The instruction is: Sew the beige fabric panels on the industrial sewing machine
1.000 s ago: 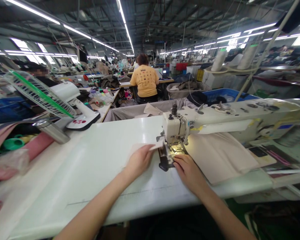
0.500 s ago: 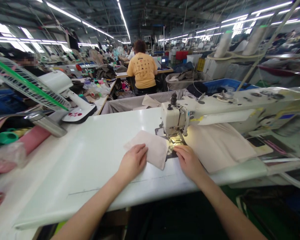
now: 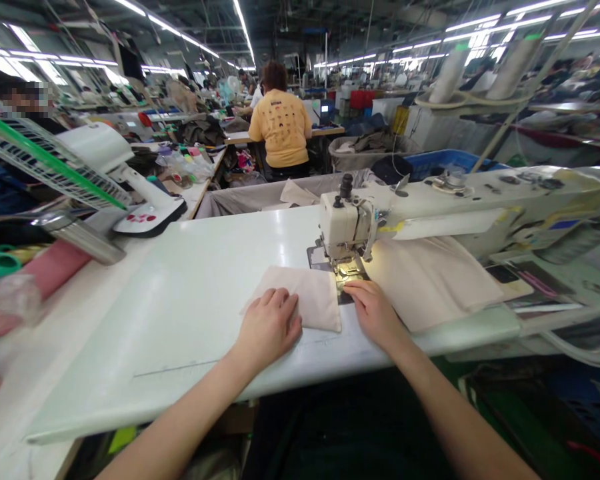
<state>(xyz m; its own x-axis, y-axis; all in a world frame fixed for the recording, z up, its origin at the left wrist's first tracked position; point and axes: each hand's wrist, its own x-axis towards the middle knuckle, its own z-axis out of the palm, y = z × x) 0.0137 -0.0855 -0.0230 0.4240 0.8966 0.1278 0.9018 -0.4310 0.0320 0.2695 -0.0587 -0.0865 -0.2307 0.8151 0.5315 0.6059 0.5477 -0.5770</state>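
Observation:
A small pale beige fabric piece lies flat on the white table, its right edge close to the needle area of the sewing machine. My left hand rests on its left part, fingers laid over the cloth. Just right of the piece, my right hand has thumb and fingertips pressed together by the lit needle plate. Whatever it pinches is too small to make out. A larger beige cloth spreads under the machine arm, right of that hand.
On the left stand a white fan and a steel flask. Behind the table is a cloth-lined bin. Thread cones rise at the right. A person in a yellow shirt sits further back, facing away.
The small fabric piece has turned so that its right edge runs nearly straight toward me. My left hand has turned with it, still on the cloth. My right hand stays by the needle plate.

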